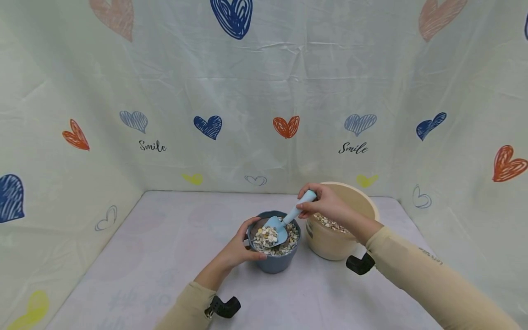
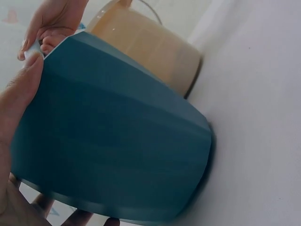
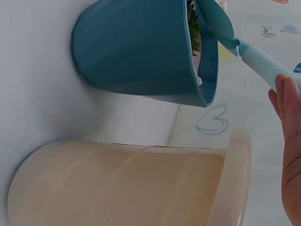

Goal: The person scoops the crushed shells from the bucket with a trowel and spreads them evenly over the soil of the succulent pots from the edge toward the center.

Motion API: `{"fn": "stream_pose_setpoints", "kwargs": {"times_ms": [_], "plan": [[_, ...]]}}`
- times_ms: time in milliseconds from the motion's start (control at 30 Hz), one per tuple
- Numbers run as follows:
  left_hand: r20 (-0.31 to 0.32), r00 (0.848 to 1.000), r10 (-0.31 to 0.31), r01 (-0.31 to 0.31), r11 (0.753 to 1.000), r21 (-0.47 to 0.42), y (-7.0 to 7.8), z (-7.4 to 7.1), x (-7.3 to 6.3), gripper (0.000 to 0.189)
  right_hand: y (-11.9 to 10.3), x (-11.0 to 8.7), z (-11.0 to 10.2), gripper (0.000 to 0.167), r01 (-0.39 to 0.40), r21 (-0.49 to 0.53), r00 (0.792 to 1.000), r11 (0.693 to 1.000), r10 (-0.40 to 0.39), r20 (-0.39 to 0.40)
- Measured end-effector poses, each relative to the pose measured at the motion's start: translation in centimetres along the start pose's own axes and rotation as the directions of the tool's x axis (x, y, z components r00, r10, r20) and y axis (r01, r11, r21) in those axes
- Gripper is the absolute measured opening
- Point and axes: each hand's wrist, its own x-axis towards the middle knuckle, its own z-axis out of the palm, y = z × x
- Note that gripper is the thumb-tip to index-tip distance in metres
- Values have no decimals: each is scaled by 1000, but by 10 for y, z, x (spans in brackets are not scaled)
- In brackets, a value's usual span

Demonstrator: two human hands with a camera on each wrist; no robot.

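Observation:
A blue plant pot (image 1: 276, 263) stands on the table, filled with pale mixed granules (image 1: 290, 243). My left hand (image 1: 241, 245) grips it from the left, thumb on the near side and fingers toward the far rim. The right hand (image 1: 323, 200) holds the handle of a light blue scoop (image 1: 294, 213), which tilts down over the pot. Pale granules (image 1: 266, 236) lie on its blade. In the right wrist view, a small green plant (image 3: 194, 35) shows just inside the pot's rim. The left wrist view shows mostly the pot's side (image 2: 113, 127).
Right of the pot stands a cream bucket (image 1: 330, 245) with more granules (image 1: 330, 223) inside, below my right forearm. A heart-printed curtain (image 1: 247, 91) encloses the back and sides of the white table (image 1: 185, 229).

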Motion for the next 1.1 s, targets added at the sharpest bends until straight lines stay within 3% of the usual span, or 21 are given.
{"fn": "stream_pose_setpoints", "kwargs": {"times_ms": [633, 1100], "plan": [[-76, 997, 5, -4, 1000, 10, -3, 11, -4, 99, -8, 1, 0, 18, 15, -19, 1000, 1000, -15, 19], [-42, 999, 7, -7, 1000, -6, -2, 10, -4, 100, -12, 0, 0, 18, 16, -32, 1000, 999, -15, 3]]}}
